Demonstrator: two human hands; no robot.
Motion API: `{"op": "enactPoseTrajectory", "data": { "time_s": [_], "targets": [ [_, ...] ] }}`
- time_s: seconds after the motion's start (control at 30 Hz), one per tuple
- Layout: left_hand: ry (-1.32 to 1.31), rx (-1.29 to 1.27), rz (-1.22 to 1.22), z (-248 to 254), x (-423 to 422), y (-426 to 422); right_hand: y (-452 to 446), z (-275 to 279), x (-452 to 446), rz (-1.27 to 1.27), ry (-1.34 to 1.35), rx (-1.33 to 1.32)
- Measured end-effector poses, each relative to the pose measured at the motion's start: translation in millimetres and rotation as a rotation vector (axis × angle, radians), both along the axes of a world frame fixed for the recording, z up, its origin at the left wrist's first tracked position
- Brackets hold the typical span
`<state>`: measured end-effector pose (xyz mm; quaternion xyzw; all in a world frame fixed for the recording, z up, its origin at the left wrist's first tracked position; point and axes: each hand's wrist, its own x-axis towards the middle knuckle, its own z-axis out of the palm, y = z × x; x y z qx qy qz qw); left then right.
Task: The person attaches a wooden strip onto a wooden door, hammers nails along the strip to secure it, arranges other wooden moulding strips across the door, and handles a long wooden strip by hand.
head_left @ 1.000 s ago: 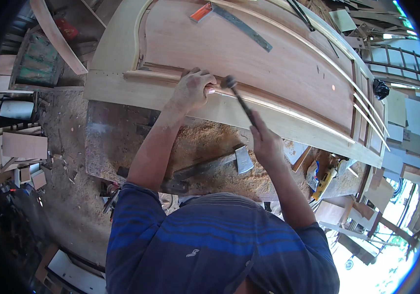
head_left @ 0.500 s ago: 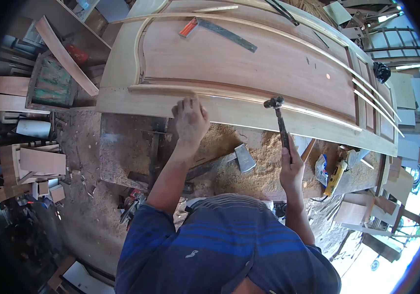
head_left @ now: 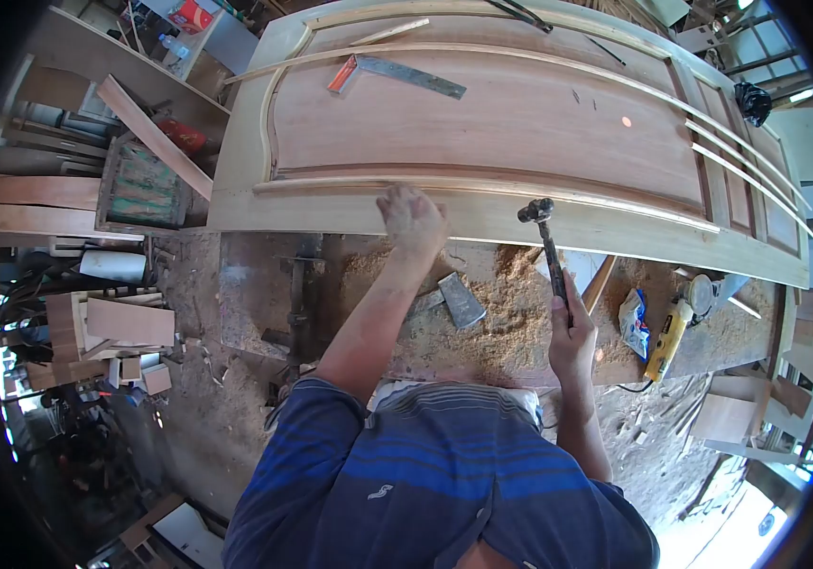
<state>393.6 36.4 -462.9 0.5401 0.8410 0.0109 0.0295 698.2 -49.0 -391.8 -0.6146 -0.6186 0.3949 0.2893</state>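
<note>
Strip lies on door, long axis left to right; left hand nearer, at strip's near side, left of middle, fingers curled, can't tell if pinching anything; right hand closed round hammer, farther from strip, hammer head toward it

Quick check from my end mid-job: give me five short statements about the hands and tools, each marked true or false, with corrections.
1. The right hand holds a hammer. True.
2. The left hand holds the orange-handled square. False: the square lies on the wooden panel.
3. An axe lies on the bench. True.
4. The yellow power tool lies on the wooden panel. False: it lies on the bench, to the right of the right hand.
5. A packet lies beside the yellow power tool. True.
</note>
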Motion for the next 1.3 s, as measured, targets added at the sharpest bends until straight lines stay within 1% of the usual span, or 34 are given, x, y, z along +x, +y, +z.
{"op": "enactPoseTrajectory", "data": {
  "time_s": [0.03,0.13,0.23,0.4,0.43,0.5,0.6,0.63,0.73,0.83,0.87,0.97,1.03,1.07,1.13,1.2,1.23,1.3],
  "targets": [
    [-0.022,-0.055,-0.010,5,13,5,3,1,4,-0.005,0.011,-0.016],
    [-0.092,-0.088,-0.065,18,57,27,9,-3,22,-0.013,0.009,-0.023],
    [-0.008,-0.211,-0.063,29,92,38,17,-2,43,-0.027,-0.014,-0.019],
    [0.070,-0.261,-0.033,26,111,50,30,-14,79,-0.057,0.020,0.007],
    [0.080,-0.260,-0.038,26,116,52,34,-12,84,-0.062,0.017,-0.027],
    [0.057,-0.299,-0.034,31,122,56,44,-7,95,-0.069,0.012,-0.096],
    [-0.022,-0.340,-0.055,45,130,60,58,-23,111,-0.056,0.069,0.011],
    [-0.055,-0.354,-0.067,47,134,60,63,-25,116,-0.066,0.065,-0.007],
    [-0.156,-0.207,-0.220,42,153,57,77,-31,127,-0.092,0.065,-0.043],
    [-0.757,0.079,-0.489,36,166,73,92,-40,142,-0.113,0.108,-0.026],
    [-0.698,0.203,-0.570,26,169,85,95,-41,147,-0.125,0.136,-0.019],
    [-0.777,0.346,-0.519,21,170,149,103,-41,167,-0.144,0.150,0.023],
    [-0.750,0.403,-0.365,4,165,205,106,-48,181,-0.178,0.154,0.027],
    [-0.690,0.415,-0.346,-1,162,232,107,-47,187,-0.166,0.137,0.094],
    [-0.571,0.443,-0.309,-9,155,281,104,-55,203,-0.212,0.175,-0.013],
    [-0.493,0.453,-0.293,-25,155,320,104,-57,216,-0.246,0.202,-0.061],
    [-0.455,0.453,-0.288,-25,159,335,104,-58,222,-0.245,0.203,-0.048],
    [-0.445,0.373,-0.307,-25,167,352,102,-64,231,-0.255,0.206,-0.034]
  ]
}}
